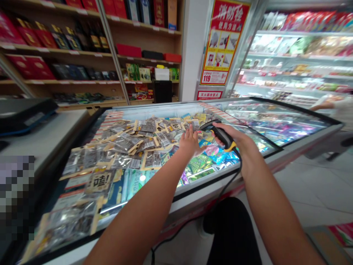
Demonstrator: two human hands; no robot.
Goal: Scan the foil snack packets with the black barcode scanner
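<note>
My right hand (230,138) is closed around the grip of a black and yellow barcode scanner (217,133), its head pointing left over a chest freezer (190,189). A black cable runs down from the scanner past the freezer's front. My left hand (189,141) reaches into the freezer with fingers stretched out, resting on the packets there. Flat silvery and tan packets (129,143) fill the left and middle of the freezer; green and blue packets (204,163) lie just under my left hand.
Sliding glass lids (273,123) cover the freezer's right half. A grey counter (41,136) with a black device stands to the left. Wooden shelves of boxed goods (82,55) line the back wall. An open chiller (298,59) stands right, with another person (338,106) beside it.
</note>
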